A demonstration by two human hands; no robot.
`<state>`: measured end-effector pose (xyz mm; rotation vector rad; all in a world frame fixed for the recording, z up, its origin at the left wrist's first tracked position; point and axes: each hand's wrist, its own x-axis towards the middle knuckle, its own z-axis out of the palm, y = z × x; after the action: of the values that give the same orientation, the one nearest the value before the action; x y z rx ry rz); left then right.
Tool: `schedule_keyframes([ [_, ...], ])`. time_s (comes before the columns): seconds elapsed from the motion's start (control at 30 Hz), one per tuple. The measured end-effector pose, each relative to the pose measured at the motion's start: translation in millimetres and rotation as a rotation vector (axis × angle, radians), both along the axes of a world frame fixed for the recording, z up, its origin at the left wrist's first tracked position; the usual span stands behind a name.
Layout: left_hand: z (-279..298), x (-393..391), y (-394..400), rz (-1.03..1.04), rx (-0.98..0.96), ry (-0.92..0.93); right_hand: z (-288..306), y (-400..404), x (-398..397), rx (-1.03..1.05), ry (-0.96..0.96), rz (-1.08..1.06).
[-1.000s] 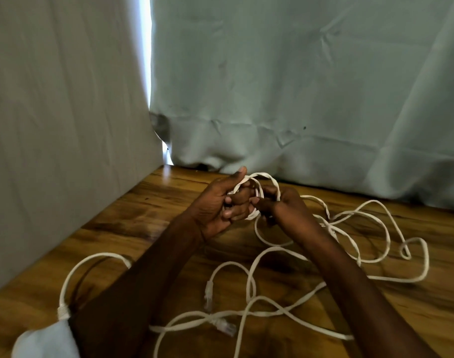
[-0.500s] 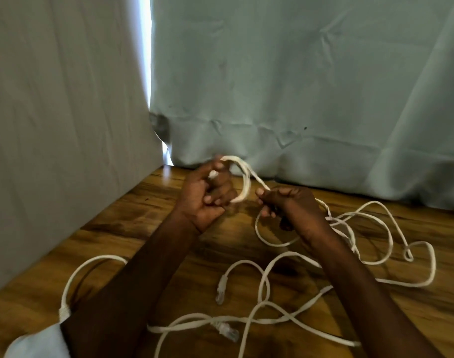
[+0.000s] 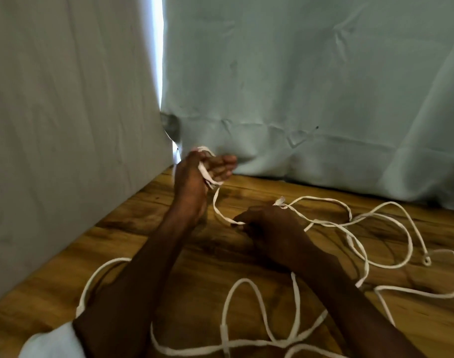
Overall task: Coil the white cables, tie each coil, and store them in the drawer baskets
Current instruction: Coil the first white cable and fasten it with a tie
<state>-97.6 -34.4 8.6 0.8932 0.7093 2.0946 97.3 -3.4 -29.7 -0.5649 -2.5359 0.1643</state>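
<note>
So I am in the coiling step, early on: my left hand [image 3: 202,174] is raised near the back corner with a few turns of the white cable [image 3: 331,223] looped around its fingers, thumb closed over them, while my right hand [image 3: 269,226] sits low over the desk [image 3: 148,218] and pinches the running length between thumb and fingertips. A short slack stretch hangs between the two grips. Most of the cable lies loose across the desk to my right and toward me, crossing itself in several loops, and a second strand curves out by my left sleeve [image 3: 50,342]. The next move, I judge, calls for feeding more length up to the left hand without dragging the crossings into a knot. The curtain [image 3: 311,86] hangs close behind my left hand and a panel closes off the left side, so open room lies mainly to the right. No drawer or baskets are in view.
</note>
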Motion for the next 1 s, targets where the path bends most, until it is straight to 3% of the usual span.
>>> schedule_keyframes([
  [0.17, -26.5, 13.9, 6.7, 0.216, -0.173, 0.711, 8.0, 1.0, -1.8, 0.068, 0.233, -0.01],
  [0.27, -34.9, 27.7, 2.5, 0.099, -0.201, 0.906, 15.0, 6.1, 3.2, 0.067, 0.465, -0.143],
  [0.43, -35.5, 37.6, 4.7, -0.239, -0.356, 0.681, 11.3, 23.9, 13.5, 0.054, 0.508, -0.308],
  [0.53, -37.8, 39.0, 5.3, -0.318, -0.318, 0.542, 9.9, 28.8, 15.7, 0.038, 0.498, -0.27],
  [0.63, -33.0, 29.3, 8.2, -0.34, -0.268, 0.254, 13.2, 33.9, 22.3, -0.09, 0.587, -0.289],
  [0.77, -26.5, 3.0, 10.9, -0.332, -0.182, -0.028, 20.4, 30.8, 25.2, -0.51, 0.72, -0.279],
  [0.9, -37.3, 7.1, 20.1, -0.279, -0.241, 0.004, 32.8, 14.8, 10.7, -1.287, 0.851, -0.058],
  [1.0, -41.0, 8.1, 26.4, -0.259, -0.294, -0.004, 32.9, 13.0, 16.6, -1.563, 0.861, 0.064],
])
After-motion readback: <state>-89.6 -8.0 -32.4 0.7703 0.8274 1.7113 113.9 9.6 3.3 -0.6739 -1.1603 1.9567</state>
